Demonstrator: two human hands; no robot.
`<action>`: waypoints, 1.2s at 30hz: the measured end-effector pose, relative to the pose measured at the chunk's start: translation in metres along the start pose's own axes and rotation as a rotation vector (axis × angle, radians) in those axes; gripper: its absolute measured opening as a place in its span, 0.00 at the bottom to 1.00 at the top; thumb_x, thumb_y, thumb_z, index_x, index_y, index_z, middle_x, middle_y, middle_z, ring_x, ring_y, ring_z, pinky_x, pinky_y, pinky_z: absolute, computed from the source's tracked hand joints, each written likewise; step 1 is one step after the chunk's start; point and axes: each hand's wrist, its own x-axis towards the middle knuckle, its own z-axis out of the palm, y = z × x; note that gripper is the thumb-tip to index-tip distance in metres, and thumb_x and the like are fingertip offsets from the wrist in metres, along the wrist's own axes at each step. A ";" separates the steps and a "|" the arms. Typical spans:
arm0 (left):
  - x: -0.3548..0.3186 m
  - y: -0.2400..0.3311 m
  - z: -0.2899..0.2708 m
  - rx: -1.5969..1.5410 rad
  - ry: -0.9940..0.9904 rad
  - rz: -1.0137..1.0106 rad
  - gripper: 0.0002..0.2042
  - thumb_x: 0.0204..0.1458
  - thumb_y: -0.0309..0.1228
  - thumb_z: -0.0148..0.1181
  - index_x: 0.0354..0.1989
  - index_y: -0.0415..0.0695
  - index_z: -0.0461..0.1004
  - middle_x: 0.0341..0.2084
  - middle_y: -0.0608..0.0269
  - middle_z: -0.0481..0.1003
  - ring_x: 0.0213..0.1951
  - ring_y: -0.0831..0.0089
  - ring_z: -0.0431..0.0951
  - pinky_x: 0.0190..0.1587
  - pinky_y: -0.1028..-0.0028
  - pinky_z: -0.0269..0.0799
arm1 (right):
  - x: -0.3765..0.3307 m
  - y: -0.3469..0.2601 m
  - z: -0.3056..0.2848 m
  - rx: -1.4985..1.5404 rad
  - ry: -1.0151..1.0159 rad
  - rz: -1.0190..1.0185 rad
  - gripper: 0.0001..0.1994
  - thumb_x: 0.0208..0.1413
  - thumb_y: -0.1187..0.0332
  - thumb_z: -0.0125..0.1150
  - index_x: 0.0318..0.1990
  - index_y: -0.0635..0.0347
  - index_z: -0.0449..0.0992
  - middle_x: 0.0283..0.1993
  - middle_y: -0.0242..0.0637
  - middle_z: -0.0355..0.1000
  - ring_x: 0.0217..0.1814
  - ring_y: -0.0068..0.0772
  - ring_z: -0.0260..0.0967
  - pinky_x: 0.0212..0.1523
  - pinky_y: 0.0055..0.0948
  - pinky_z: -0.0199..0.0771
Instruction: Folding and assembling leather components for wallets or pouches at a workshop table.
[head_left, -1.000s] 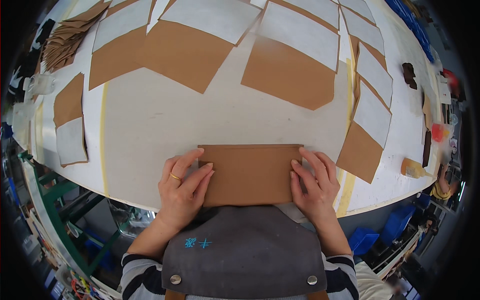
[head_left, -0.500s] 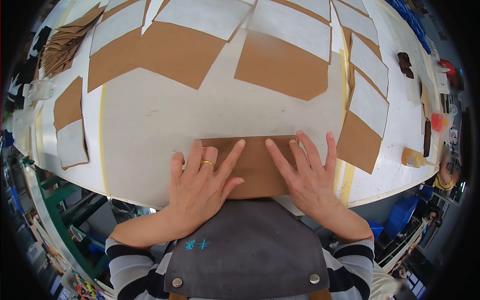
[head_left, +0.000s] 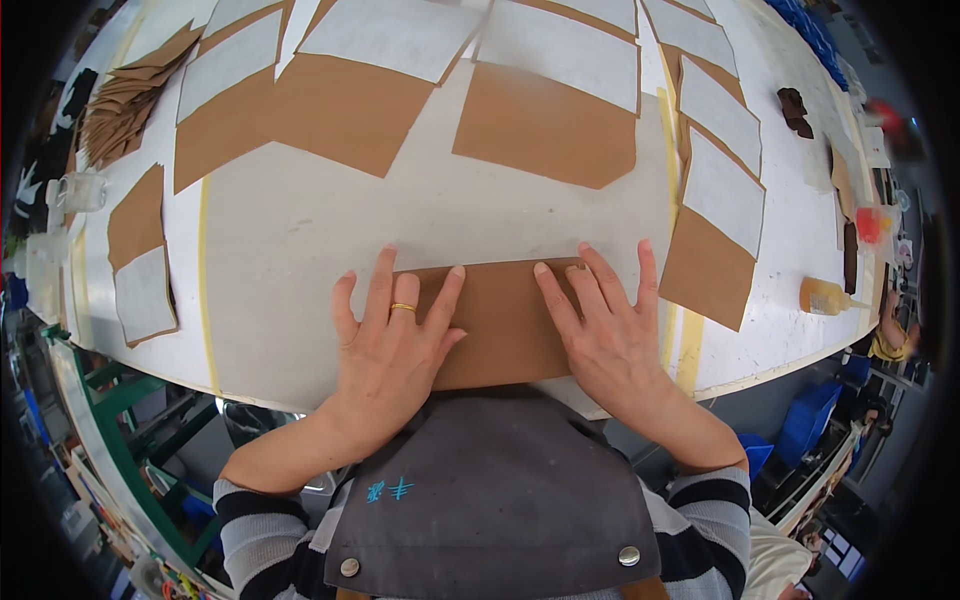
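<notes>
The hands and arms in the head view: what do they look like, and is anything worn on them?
The left hand and right hand are a person's, five-fingered, without gloves or cables. A plain gold-coloured ring circles a left finger; none shows on the right. The sleeves have wide grey and black stripes and stop short of the wrists, leaving bare forearms.

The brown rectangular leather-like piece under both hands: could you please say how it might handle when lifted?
The brown rectangular leather-like piece is probably light, since it looks thin; likely bendable, being sheet-like; and unlikely to roll, as it lies flat.
</notes>
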 end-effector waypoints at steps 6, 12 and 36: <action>-0.010 -0.002 0.008 0.060 0.001 0.007 0.33 0.49 0.41 0.69 0.66 0.55 0.68 0.49 0.57 0.67 0.67 0.54 0.61 0.63 0.43 0.44 | -0.008 0.001 0.006 0.103 0.020 0.054 0.23 0.51 0.63 0.66 0.55 0.60 0.76 0.46 0.38 0.67 0.68 0.41 0.62 0.70 0.71 0.43; -0.009 -0.020 -0.006 -0.085 -0.077 0.037 0.34 0.50 0.39 0.68 0.68 0.54 0.66 0.52 0.57 0.66 0.69 0.54 0.57 0.66 0.39 0.39 | -0.012 0.024 -0.010 0.253 -0.185 0.051 0.35 0.45 0.55 0.74 0.63 0.54 0.71 0.56 0.31 0.64 0.76 0.40 0.50 0.72 0.67 0.41; -0.023 -0.057 -0.030 -0.302 -0.295 0.132 0.50 0.34 0.40 0.78 0.70 0.47 0.59 0.62 0.61 0.60 0.72 0.52 0.49 0.72 0.43 0.34 | -0.027 0.052 -0.020 0.498 -0.458 0.007 0.48 0.41 0.65 0.78 0.72 0.48 0.58 0.72 0.32 0.54 0.80 0.47 0.41 0.73 0.67 0.45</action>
